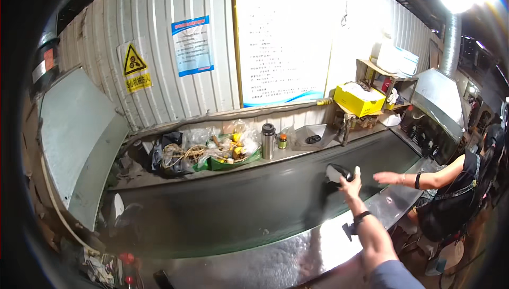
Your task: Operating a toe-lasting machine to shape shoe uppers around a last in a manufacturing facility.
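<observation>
From the lower right my right forearm reaches over the dark conveyor belt (pixel 254 193), with a black band at the wrist. At its end my right hand (pixel 351 186) is closed on the near right edge of a small black-and-white piece (pixel 334 174) that looks like part of a shoe. Some of the fingers are hard to make out. A pale, rounded piece (pixel 117 204) stands at the belt's left end, blurred. My left hand is out of view.
At the right a co-worker's hand (pixel 388 178) stretches over the belt close to mine. A shiny metal ledge (pixel 238 269) runs along the near side. Behind the belt stand a steel flask (pixel 269 143), bagged items (pixel 228 151) and a yellow box (pixel 359 100). Metal hoods cover both ends.
</observation>
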`<state>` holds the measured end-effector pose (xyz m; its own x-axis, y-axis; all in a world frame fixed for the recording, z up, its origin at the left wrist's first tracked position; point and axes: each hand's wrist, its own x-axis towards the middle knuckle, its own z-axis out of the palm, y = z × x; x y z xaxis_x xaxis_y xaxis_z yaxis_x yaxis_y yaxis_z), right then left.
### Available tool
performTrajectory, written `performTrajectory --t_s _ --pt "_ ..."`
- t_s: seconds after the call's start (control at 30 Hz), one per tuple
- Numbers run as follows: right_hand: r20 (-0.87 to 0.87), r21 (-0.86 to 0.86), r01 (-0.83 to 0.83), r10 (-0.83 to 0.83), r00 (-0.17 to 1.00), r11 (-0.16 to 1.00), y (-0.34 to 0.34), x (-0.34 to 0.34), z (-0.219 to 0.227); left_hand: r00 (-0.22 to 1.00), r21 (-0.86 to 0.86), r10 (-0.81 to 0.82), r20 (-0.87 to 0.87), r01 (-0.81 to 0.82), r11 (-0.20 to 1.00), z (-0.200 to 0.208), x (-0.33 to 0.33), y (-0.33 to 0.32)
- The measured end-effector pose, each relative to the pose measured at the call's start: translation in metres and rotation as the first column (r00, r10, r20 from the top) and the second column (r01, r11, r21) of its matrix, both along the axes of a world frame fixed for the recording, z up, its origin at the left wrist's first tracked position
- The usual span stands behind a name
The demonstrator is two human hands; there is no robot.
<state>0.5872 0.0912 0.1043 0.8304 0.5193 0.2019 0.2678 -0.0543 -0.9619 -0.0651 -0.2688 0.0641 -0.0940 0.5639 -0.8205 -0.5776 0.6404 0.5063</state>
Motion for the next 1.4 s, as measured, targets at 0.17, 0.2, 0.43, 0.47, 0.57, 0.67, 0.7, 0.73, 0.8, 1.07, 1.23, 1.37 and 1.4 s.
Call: performTrajectory --t_s 0.17,0.2,0.43,0.47,0.57,0.67,0.7,0.73,0.8,1.07,1.23,1.37,1.4 --pt "-0.056 -0.225 -0.399 0.397 0.916 0.889 0.024 -0.096 -0.103 0.999 -0.124 0.021 -0.048 -0.026 0.992 -0.007 -0.006 -0.031" --pt "0.046 -0.252 -0.475 0.501 0.864 0.843 0.015 -0.125 -0.120 0.998 -0.121 0.032 -0.053 -0.038 0.992 0.005 0.004 -0.023" --pt "-0.010 -0.570 -0.813 0.990 -0.139 -0.119 -0.124 -0.374 -0.117 0.993 -0.058 0.005 -0.114 -0.012 0.998 0.024 0.009 0.015" --pt "0.127 -0.537 -0.833 0.964 -0.233 -0.131 -0.145 -0.386 -0.122 0.993 -0.058 0.006 -0.117 -0.013 0.998 0.023 0.007 0.019" --pt "0.493 -0.614 -0.788 0.802 -0.339 0.044 -0.190 -0.387 -0.140 0.922 0.048 -0.154 -0.355 0.182 0.982 0.011 0.004 0.035" --pt "0.612 -0.656 -0.738 0.685 -0.395 0.161 -0.203 -0.355 -0.174 0.874 0.067 -0.227 -0.429 0.282 0.957 -0.009 0.001 0.042" --pt "0.606 -0.660 -0.733 0.693 -0.390 0.165 -0.205 -0.344 -0.170 0.866 0.062 -0.251 -0.433 0.306 0.950 -0.011 0.001 0.045" --pt "0.518 -0.698 -0.708 0.758 -0.396 0.107 -0.205 -0.330 -0.166 0.855 0.049 -0.263 -0.447 0.318 0.947 -0.011 0.003 0.046" --pt "0.503 -0.695 -0.703 0.801 -0.326 0.150 -0.214 -0.312 -0.163 0.797 0.059 -0.361 -0.484 0.442 0.895 -0.036 -0.004 0.045" --pt "0.404 -0.784 -0.444 0.899 0.165 0.434 -0.304 -0.259 -0.171 0.068 -0.001 -0.214 -0.974 0.953 0.305 -0.046 0.025 0.080" --pt "0.120 -0.838 -0.463 0.926 0.358 0.288 -0.403 -0.266 -0.137 -0.299 -0.279 0.048 -0.953 0.927 0.251 -0.063 0.038 0.069" --pt "-0.204 -0.767 -0.621 0.857 0.474 0.162 -0.499 -0.257 -0.162 -0.349 -0.297 0.181 -0.919 0.918 0.262 -0.075 0.047 0.071" --pt "-0.220 -0.770 -0.621 0.851 0.476 0.148 -0.524 -0.254 -0.173 -0.368 -0.304 0.203 -0.907 0.908 0.287 -0.079 0.045 0.070"
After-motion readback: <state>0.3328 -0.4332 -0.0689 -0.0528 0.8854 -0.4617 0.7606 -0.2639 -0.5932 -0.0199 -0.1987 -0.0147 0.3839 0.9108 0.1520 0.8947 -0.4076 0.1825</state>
